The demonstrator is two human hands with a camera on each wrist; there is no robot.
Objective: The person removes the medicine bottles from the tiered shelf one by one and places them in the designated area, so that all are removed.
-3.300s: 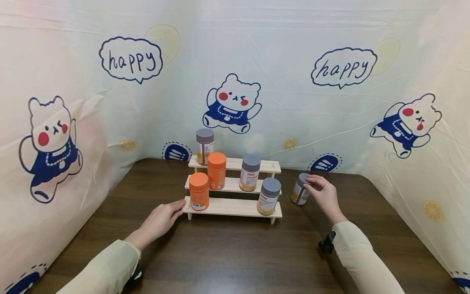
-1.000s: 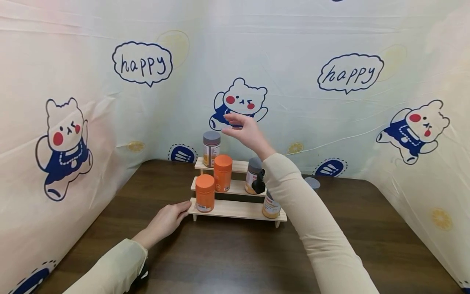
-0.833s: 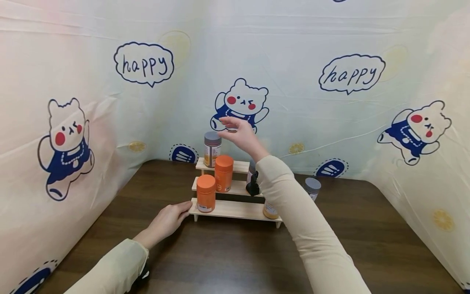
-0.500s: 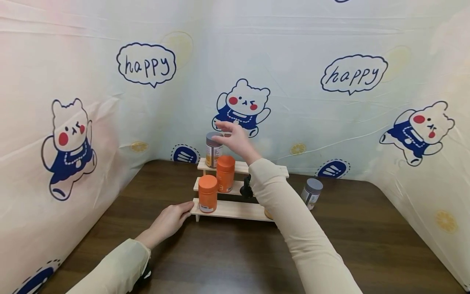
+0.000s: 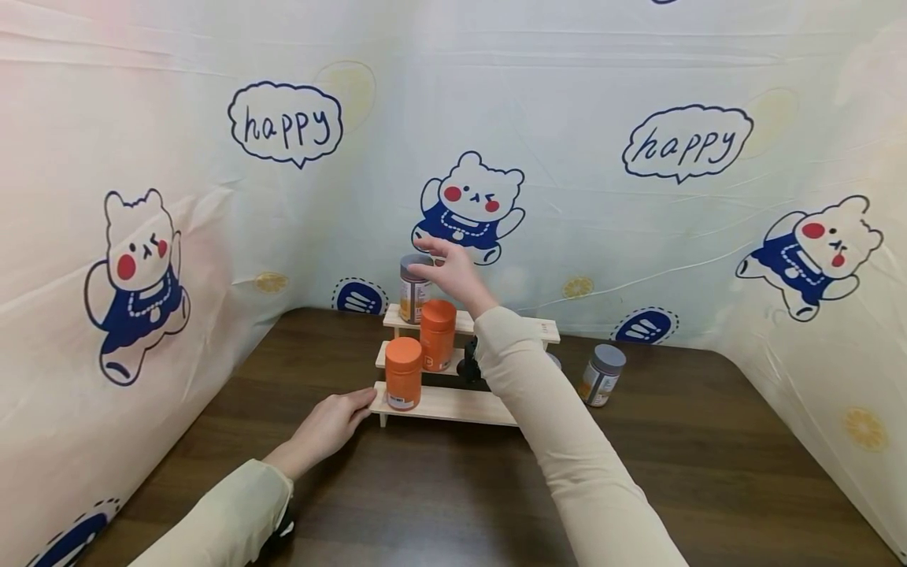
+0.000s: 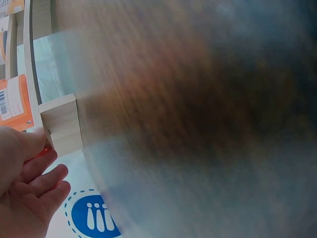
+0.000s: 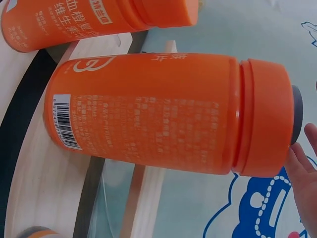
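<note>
A three-tier wooden display stand stands on the table. My left hand pinches its front-left end, thumb at the shelf's top edge; the left wrist view shows thumb and curled fingers there. Up at the top shelf, my right hand reaches to a grey-lidded bottle, thumb across the lid and fingers spread just above and behind it. In the right wrist view the fingertips are right at the grey lid. Orange bottles stand on the middle and front shelves.
One more grey-lidded bottle stands on the table right of the stand. The right sleeve hides other bottles on the lower shelves. A printed curtain encloses the back and sides.
My right hand let go of the bottle on the table, crossed left over the stand and came down to the top-shelf bottle's lid. The left hand kept its hold. The view shifted slightly.
</note>
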